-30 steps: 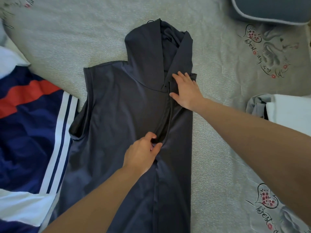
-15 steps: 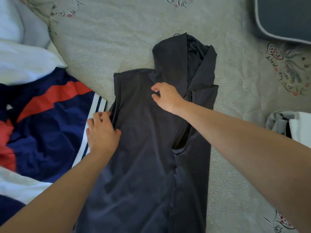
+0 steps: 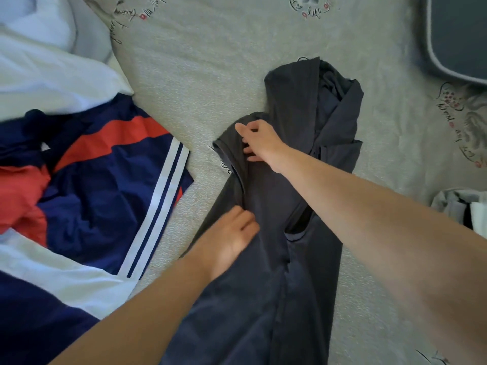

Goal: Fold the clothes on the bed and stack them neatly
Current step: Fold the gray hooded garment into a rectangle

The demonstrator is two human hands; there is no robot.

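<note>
A dark grey sleeveless hooded top [image 3: 266,285] lies lengthwise on the bed, hood [image 3: 297,93] pointing away from me. Its right side lies folded over the middle. My right hand [image 3: 259,143] pinches the left shoulder edge, which is lifted and turned inward. My left hand [image 3: 229,243] rests lower on the left side at the armhole fold, fingers curled against the cloth; its grip is hidden.
A navy, red and white striped garment [image 3: 100,196] is spread at the left with white cloth [image 3: 44,77] behind it. A dark cushion [image 3: 458,35] sits at the top right. Grey and white clothes [image 3: 463,206] lie at the right edge. The grey printed bedsheet [image 3: 205,69] surrounds everything.
My right hand moved from the right fold across to the left shoulder and lifted it inward. My left hand left the centre, reached the left armhole edge, and brings that side over.
</note>
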